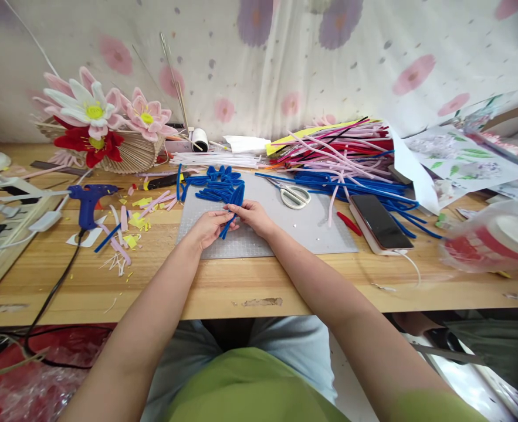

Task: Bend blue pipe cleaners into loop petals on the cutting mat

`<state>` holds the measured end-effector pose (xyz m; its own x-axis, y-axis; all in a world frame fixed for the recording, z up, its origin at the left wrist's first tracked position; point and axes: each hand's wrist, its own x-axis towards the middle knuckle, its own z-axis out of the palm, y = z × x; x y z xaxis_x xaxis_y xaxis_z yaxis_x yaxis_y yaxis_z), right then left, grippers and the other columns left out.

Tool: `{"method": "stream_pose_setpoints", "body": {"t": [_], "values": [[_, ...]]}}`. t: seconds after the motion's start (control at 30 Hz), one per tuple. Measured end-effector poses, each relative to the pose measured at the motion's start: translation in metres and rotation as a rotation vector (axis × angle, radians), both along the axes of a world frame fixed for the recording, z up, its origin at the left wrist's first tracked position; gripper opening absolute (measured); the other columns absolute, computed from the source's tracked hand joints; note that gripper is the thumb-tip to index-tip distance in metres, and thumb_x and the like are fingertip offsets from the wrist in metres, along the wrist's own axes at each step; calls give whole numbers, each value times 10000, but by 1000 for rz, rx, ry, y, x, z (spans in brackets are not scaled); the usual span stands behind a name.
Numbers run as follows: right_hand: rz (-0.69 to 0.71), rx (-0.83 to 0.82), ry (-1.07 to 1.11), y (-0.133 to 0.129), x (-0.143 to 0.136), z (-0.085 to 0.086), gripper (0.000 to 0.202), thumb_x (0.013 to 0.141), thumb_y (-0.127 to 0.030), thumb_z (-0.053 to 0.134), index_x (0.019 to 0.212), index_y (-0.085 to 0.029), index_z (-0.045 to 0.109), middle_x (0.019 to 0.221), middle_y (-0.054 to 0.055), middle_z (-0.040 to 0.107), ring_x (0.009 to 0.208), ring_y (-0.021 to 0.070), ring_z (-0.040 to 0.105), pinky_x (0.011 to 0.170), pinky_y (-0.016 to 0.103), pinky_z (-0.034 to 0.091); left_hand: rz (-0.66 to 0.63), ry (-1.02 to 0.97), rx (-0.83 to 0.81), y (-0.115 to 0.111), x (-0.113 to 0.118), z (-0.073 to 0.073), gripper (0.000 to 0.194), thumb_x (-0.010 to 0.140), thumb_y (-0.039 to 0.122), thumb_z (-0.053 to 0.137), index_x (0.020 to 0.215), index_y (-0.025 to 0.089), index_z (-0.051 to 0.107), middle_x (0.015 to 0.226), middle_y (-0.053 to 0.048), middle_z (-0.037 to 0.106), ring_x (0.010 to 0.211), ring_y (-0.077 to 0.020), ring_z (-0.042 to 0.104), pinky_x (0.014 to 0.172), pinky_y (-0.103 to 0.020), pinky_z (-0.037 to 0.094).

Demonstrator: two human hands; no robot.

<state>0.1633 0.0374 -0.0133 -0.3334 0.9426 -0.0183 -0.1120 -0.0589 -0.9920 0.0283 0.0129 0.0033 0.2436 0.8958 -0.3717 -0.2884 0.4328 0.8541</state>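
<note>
Between my two hands, over the grey cutting mat (259, 249), is a bent blue pipe cleaner (237, 194) shaped like a narrow petal, its stem ends pointing toward me. My left hand (212, 227) pinches it low down near the stem. The fingers of my right hand (254, 217) close on it from the other side, just above. Just beyond, on the mat, lie several more shaped blue pipe cleaners (217, 183). Scissors with pale handles (294, 197) rest on the mat to the right of my hands.
A blue glue gun (88, 202) stands at left, its cord trailing over the edge, near yellow and pink scraps (139, 223). Pipe cleaner bundles (329, 152), a phone (381, 221) and a plastic-wrapped tub (491, 243) lie right. Finished fuzzy flowers (94, 111) stand back left.
</note>
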Motion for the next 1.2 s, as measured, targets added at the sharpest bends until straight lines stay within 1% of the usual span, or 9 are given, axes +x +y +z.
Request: {"method": "stream_pose_setpoints", "body": {"t": [0.2,0.4,0.5,0.6,0.67,0.77,0.9,1.07,1.2], "values": [[13,-43,92,0,2,-3,358,548,-450,738,656,-130,619,573,-11,620,530,76,542,549,211,424,-130,-21,-46,-4,-3,4,196,827,83,500,653,74,589,552,14,502,483,-32,451,726,-299,558],[93,-97,144,2,4,-2,369,551,-452,742,666,-129,606,517,-10,608,466,89,547,517,221,430,-186,-125,-34,-4,-4,3,218,867,110,435,726,78,598,623,-19,570,547,-62,530,783,-377,554],[53,-90,127,3,4,-2,369,540,-442,753,671,-122,623,518,-15,597,465,68,519,479,194,387,-168,-119,-60,-2,-5,1,235,868,91,426,724,75,611,620,-25,602,546,-62,562,785,-343,550],[20,-91,112,3,4,-3,366,530,-438,758,674,-123,640,483,-40,552,446,42,462,436,172,321,-153,-97,-111,0,-7,1,217,865,95,442,757,83,630,628,-40,636,568,-87,611,705,-286,556],[43,-97,121,2,4,-2,370,527,-443,758,680,-126,642,488,-44,550,450,40,453,438,171,320,-162,-77,-135,0,-7,1,203,863,104,452,783,88,638,667,-58,661,596,-112,639,641,-262,552],[88,-102,111,2,5,-1,385,511,-446,762,685,-127,638,543,-29,590,485,53,487,469,184,362,-178,-57,-128,-1,-6,1,169,845,91,481,789,89,641,713,-73,681,614,-127,656,615,-256,548],[49,-53,60,5,5,-2,376,522,-448,756,662,-125,623,526,-32,569,485,52,470,468,189,361,-92,-6,-80,-2,1,0,155,822,68,509,733,76,636,661,-70,672,561,-111,637,582,-237,542],[11,-42,49,4,1,-4,427,532,-507,731,681,-126,610,536,-25,554,489,61,461,449,196,342,15,123,1,-5,9,2,125,783,80,564,679,66,632,578,-54,641,509,-106,611,539,-221,522],[-43,-30,55,4,2,-1,432,615,-565,652,616,-150,531,478,-64,424,422,33,336,401,188,236,72,190,49,-5,6,5,113,768,85,572,680,68,640,567,-39,630,493,-102,602,531,-217,507]]}}
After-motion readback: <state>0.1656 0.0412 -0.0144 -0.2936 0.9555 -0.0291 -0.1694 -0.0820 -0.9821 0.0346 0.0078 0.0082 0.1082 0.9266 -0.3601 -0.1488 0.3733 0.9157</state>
